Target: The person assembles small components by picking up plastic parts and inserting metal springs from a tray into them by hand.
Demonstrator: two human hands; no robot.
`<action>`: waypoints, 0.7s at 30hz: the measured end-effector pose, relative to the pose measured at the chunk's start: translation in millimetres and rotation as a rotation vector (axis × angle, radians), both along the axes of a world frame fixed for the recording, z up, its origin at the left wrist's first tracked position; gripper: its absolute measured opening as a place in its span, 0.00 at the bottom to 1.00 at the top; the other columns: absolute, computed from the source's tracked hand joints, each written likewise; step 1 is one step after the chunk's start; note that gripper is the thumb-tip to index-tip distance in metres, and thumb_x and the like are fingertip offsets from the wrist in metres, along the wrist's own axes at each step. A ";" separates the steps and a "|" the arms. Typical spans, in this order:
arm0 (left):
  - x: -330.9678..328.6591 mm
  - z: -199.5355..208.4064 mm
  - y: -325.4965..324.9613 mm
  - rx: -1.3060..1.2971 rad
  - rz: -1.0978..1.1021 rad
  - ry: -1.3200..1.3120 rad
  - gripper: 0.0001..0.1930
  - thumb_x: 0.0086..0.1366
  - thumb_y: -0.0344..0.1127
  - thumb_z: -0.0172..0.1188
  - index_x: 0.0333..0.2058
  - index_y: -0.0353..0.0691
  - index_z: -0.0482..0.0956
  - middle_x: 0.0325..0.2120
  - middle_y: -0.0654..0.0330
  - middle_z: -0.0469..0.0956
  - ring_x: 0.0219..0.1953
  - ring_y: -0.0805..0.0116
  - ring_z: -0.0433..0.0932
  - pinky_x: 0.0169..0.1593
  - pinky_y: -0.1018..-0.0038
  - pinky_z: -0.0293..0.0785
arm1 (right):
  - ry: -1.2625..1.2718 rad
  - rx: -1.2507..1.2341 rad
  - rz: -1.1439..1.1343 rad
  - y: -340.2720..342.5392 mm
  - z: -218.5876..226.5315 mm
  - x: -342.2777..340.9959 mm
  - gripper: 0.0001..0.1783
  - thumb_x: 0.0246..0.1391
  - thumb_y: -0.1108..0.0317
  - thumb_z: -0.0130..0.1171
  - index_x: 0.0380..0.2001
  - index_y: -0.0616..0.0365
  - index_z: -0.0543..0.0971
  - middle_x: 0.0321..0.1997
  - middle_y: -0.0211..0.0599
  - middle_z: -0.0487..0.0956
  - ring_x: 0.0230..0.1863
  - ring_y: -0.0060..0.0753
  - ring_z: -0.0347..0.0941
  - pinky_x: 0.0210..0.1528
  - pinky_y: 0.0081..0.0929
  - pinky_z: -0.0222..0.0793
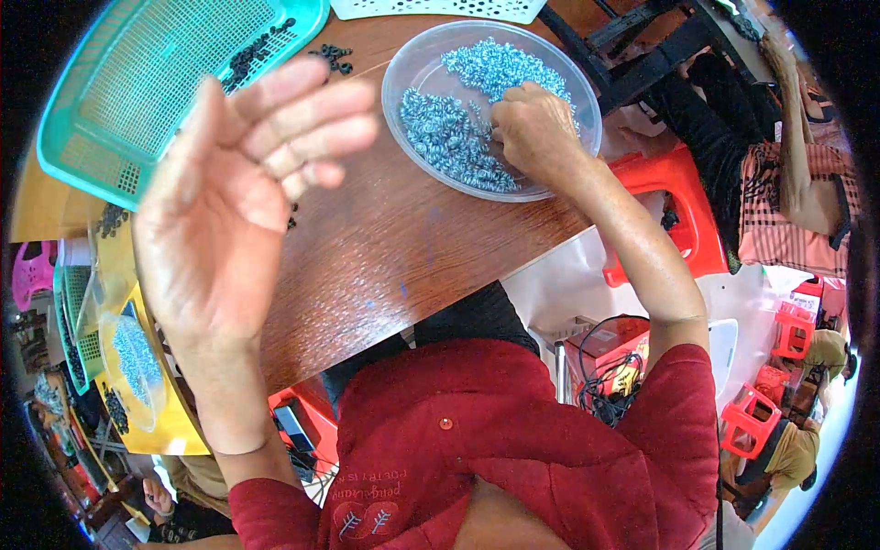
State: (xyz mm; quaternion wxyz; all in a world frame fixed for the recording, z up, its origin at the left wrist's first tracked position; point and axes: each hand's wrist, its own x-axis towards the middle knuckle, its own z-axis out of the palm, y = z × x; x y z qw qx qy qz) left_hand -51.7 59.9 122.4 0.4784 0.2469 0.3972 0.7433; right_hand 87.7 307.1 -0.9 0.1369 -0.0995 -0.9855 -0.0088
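Near the right edge of a brown wood-grain tabletop [385, 266], a round clear tub [412, 69] holds shiny blue coil-like pieces [449, 137]. The right hand [536, 128] is among them, fingers curled; any grip is hidden. The left hand [229, 206] is raised, fingers open. Upside-down lettering marks the red shirt [449, 394]. Bare tabletop lies between tub and near edge.

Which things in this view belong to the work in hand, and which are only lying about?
Seemingly part of the work:
small blue metallic coils, with the right hand among them
round translucent plastic tub holding them
left hand, open, raised, empty
possibly the turquoise mesh basket with small black pieces

Seemingly just about:
red plastic stool
tangled black cables
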 end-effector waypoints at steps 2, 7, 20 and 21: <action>3.7 -18.7 -6.0 -0.089 0.125 0.110 0.23 0.69 0.42 0.44 0.50 0.25 0.67 0.43 0.44 0.76 0.40 0.61 0.78 0.43 0.71 0.71 | 0.020 -0.034 -0.011 0.0 2.7 3.6 0.05 0.40 0.69 0.59 0.20 0.60 0.77 0.24 0.41 0.74 0.35 0.47 0.71 0.36 0.42 0.67; 24.0 -50.0 -3.2 -0.273 0.334 0.317 0.11 0.61 0.30 0.56 0.40 0.31 0.77 0.30 0.54 0.80 0.28 0.73 0.77 0.34 0.79 0.69 | 0.157 -0.138 -0.005 -8.8 12.3 16.7 0.05 0.42 0.70 0.59 0.20 0.60 0.76 0.25 0.41 0.74 0.34 0.47 0.70 0.36 0.41 0.66; 74.3 -89.6 21.5 -0.409 0.131 0.238 0.09 0.63 0.36 0.58 0.30 0.35 0.76 0.18 0.66 0.74 0.18 0.82 0.68 0.21 0.85 0.64 | 0.339 -0.506 0.281 -90.4 47.9 37.8 0.06 0.38 0.78 0.60 0.22 0.60 0.73 0.23 0.39 0.69 0.29 0.44 0.66 0.28 0.37 0.61; 73.8 -90.5 18.9 -0.411 0.136 0.243 0.09 0.63 0.36 0.58 0.30 0.35 0.76 0.18 0.66 0.74 0.18 0.82 0.68 0.21 0.85 0.64 | 0.381 -0.519 0.283 -92.3 46.2 36.2 0.06 0.37 0.77 0.61 0.22 0.60 0.73 0.23 0.39 0.69 0.28 0.43 0.66 0.28 0.37 0.61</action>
